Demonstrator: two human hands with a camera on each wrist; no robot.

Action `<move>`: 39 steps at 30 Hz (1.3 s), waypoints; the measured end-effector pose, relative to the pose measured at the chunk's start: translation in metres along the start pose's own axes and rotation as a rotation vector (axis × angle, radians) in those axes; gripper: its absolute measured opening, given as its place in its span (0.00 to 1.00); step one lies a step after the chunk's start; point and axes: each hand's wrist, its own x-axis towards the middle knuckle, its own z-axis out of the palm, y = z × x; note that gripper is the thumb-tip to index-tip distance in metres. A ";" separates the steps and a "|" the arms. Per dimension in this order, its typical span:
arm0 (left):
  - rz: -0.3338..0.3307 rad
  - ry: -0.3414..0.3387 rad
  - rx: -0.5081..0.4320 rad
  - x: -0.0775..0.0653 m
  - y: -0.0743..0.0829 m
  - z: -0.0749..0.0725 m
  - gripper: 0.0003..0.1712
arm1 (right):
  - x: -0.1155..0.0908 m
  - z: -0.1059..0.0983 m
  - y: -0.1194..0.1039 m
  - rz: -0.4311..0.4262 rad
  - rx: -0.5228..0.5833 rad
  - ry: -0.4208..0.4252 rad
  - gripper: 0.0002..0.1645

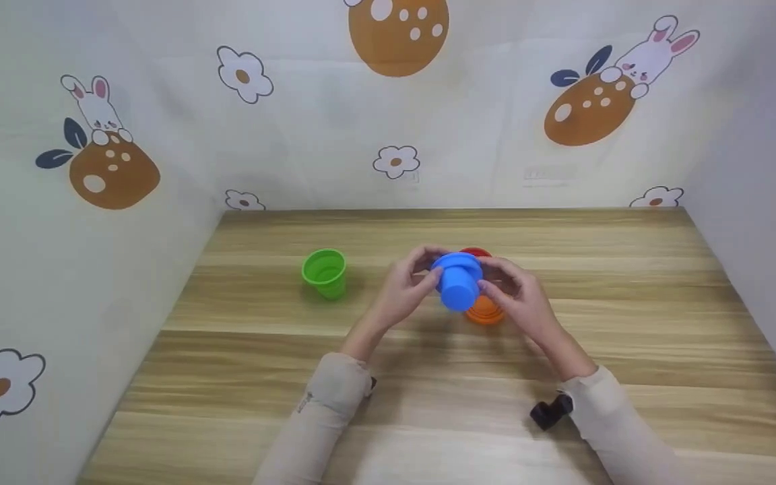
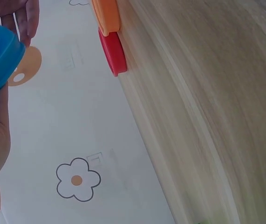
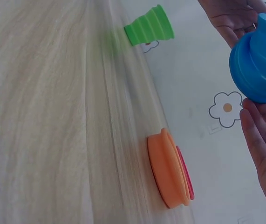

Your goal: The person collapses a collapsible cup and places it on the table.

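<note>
A blue collapsible cup is held above the table between both hands, its narrow base tipped toward the head camera and its wide rim facing away. The left hand pinches its rim from the left, with the thumb on the near side. From the right, the right hand grips it, thumb near the narrow section and fingers along the rim. In the right wrist view the blue cup looks partly folded, with a ridge below the narrow part.
Left of the hands, a green cup stands extended on the wooden table. A flattened orange cup and a flat red one lie behind and below the blue cup. Patterned cloth walls border the table.
</note>
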 end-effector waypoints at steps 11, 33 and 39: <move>-0.010 -0.011 0.010 0.000 -0.002 0.000 0.18 | 0.001 0.003 -0.004 0.001 -0.050 0.077 0.18; -0.019 -0.114 0.023 -0.002 -0.009 0.005 0.19 | 0.001 0.005 -0.001 -0.078 -0.254 0.131 0.14; -0.056 -0.148 0.044 -0.001 -0.005 0.008 0.20 | 0.000 0.005 0.000 -0.085 -0.299 0.126 0.13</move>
